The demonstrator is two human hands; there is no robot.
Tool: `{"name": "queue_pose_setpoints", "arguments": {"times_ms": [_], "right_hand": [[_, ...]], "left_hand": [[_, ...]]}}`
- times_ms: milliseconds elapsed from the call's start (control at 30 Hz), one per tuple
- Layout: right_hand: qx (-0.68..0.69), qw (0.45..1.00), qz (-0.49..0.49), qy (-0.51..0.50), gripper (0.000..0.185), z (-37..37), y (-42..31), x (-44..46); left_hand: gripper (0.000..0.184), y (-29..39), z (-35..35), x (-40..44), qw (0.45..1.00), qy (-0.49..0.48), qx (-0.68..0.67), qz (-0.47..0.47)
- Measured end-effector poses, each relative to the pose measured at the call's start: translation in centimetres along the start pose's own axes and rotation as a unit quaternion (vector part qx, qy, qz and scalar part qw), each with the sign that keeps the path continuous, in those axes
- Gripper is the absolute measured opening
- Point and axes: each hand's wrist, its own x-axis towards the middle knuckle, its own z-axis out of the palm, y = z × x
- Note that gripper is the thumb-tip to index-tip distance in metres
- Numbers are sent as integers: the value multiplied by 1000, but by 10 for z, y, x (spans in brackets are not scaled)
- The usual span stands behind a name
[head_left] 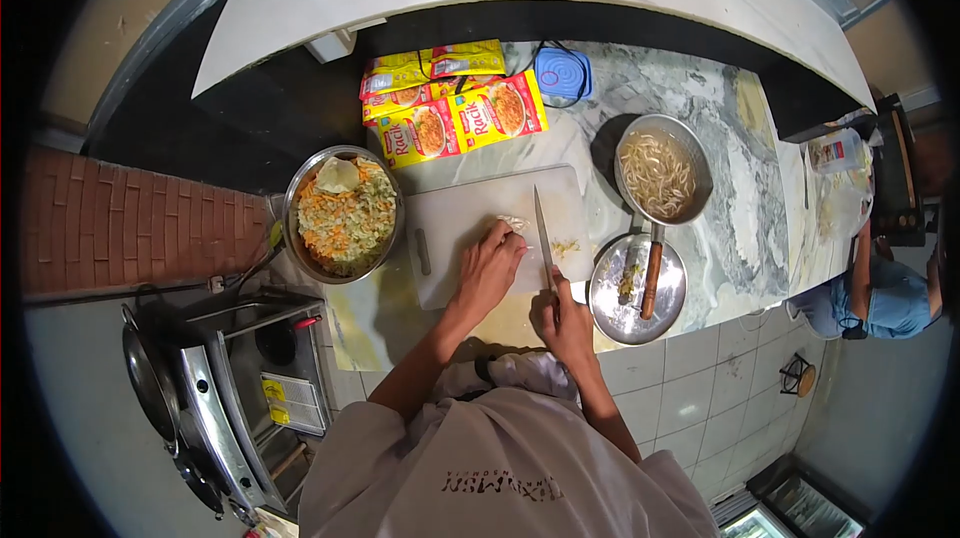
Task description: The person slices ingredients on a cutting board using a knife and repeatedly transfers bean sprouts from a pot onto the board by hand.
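Observation:
My right hand (566, 322) is wrapped round the handle of a kitchen knife (543, 230), whose long blade points away from me over a white cutting board (455, 208). To the left of the blade, my left hand (490, 266) has its fingers curled down onto a pale piece of food (514, 223), its kind too small to make out. The hand partly hides that piece. Right of the blade lies a small heap of finely chopped yellowish bits (566, 247).
Left of the board stands a metal bowl (290, 222) of shredded vegetables. Yellow seasoning packets (430, 128) and a blue kitchen scale (562, 74) lie behind it. A saucepan (704, 178) holds pale strips in liquid; its handle overhangs a metal plate (661, 273). Another person (893, 298) is at far right.

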Motion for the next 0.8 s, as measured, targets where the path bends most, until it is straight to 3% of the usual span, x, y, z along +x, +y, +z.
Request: {"name": "queue_pose_setpoints", "arguments": {"times_ms": [200,267,467,533,567,667,733,800], "right_hand": [[23,999,42,5,63,-12,-6,0],[39,998,43,16,63,-15,-10,2],[106,990,19,89,56,-25,-8,5],[107,989,37,94,53,-33,-11,4],[145,981,38,121,52,-34,-9,4],[185,969,52,157,50,-48,-2,2],[161,966,33,200,52,-56,8,2],[187,956,79,212,54,-68,10,2]], "left_hand": [[10,-9,-27,13,997,77,-9,3],[11,-15,-28,15,998,59,-10,-2],[9,-28,-32,31,992,108,-41,42],[9,-27,-42,45,991,108,-82,-5],[10,-23,-50,54,990,110,-83,14],[12,-7,-54,84,989,90,-109,52],[12,16,-51,104,989,50,-130,56],[13,37,-40,127,975,-28,-185,119]]}}
